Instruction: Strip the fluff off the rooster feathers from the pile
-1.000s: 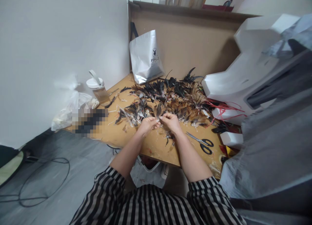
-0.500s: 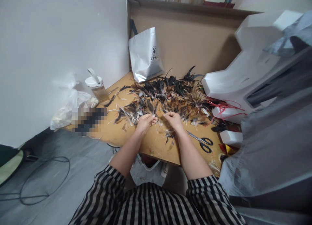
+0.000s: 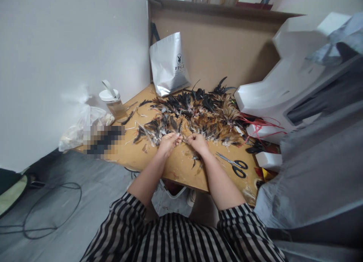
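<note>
My left hand [image 3: 170,143] is closed in a pinch on the base of a small bunch of dark brown feathers [image 3: 175,123], whose tips point away from me. Close to its right, my right hand [image 3: 198,143] has thumb and fingers pinched together on what looks like a small brownish feather [image 3: 185,136]. The two sets of fingertips are a short gap apart. Beyond both hands lie rows of tied feather bunches [image 3: 215,127], brown in front and mostly black behind. Scissors [image 3: 236,165] with black handles rest partly spread to the right of my right forearm.
A silver bag [image 3: 168,65] stands at the back of the wooden table [image 3: 178,175]. On the left are a lidded cup [image 3: 113,103] and a clear plastic bag [image 3: 85,127]. Red strings [image 3: 261,126] hang over white foam [image 3: 283,80] at the right, beside grey cloth [image 3: 320,156].
My right hand has moved left, closer to my left hand, with its fingers pinched. The left hand and its feather bunch have hardly moved.
</note>
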A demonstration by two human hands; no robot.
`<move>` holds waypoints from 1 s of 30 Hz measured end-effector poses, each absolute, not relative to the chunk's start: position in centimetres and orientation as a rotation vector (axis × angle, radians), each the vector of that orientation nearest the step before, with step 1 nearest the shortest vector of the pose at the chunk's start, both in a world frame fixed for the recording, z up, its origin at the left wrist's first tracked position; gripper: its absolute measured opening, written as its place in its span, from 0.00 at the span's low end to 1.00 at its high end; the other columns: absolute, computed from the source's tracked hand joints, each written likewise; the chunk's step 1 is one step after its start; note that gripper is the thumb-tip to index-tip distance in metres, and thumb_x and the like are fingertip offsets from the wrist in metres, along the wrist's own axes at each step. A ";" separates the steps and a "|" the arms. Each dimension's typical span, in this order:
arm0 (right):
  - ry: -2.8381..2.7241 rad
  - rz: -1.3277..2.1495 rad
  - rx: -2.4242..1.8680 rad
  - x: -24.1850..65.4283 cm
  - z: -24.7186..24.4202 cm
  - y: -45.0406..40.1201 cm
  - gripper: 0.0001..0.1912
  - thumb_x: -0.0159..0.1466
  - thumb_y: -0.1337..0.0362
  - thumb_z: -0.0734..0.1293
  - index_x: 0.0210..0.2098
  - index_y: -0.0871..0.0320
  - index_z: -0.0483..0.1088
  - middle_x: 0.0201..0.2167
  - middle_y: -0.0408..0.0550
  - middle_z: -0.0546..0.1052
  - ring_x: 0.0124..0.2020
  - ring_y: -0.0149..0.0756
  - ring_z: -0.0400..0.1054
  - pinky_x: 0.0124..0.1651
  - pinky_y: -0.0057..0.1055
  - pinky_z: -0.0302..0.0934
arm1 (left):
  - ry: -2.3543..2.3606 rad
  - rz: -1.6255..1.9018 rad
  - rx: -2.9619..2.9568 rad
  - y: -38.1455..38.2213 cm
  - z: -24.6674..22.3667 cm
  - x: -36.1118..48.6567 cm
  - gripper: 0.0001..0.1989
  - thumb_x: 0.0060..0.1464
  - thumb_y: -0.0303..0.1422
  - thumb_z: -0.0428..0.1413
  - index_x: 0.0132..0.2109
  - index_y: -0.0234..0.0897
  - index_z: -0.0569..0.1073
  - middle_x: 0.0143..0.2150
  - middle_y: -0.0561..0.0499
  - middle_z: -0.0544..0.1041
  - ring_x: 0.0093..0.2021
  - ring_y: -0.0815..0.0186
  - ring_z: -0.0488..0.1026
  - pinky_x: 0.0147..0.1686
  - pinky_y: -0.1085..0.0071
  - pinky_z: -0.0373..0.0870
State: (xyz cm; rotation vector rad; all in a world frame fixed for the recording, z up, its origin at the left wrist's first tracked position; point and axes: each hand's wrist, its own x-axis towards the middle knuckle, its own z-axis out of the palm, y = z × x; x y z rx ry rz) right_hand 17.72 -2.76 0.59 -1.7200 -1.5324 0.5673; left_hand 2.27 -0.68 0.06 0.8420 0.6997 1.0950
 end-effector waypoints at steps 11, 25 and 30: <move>-0.829 1.244 -1.179 17.5 2.2 -3.0 0.15 0.42 0.57 0.70 0.23 0.59 0.64 0.14 0.38 0.66 0.13 0.22 0.54 0.14 0.20 0.43 | 0.644 1.004 0.819 -1.2 0.6 2.3 0.10 0.42 0.31 0.60 0.32 0.28 0.71 0.37 0.43 0.76 0.29 0.74 0.71 0.25 0.81 0.63; -0.845 1.215 -1.093 15.6 1.7 -3.2 0.15 0.44 0.56 0.70 0.23 0.59 0.64 0.12 0.36 0.64 0.14 0.21 0.52 0.17 0.20 0.45 | 0.588 0.905 0.845 -1.4 0.3 2.4 0.11 0.41 0.31 0.60 0.33 0.28 0.72 0.31 0.46 0.76 0.29 0.73 0.72 0.26 0.80 0.64; -0.818 1.190 -1.095 15.1 1.8 -3.3 0.15 0.43 0.57 0.70 0.23 0.59 0.63 0.13 0.36 0.64 0.14 0.22 0.53 0.16 0.20 0.45 | 0.580 0.893 0.835 -1.4 0.3 2.5 0.09 0.42 0.30 0.60 0.33 0.28 0.73 0.31 0.46 0.76 0.29 0.73 0.72 0.27 0.80 0.64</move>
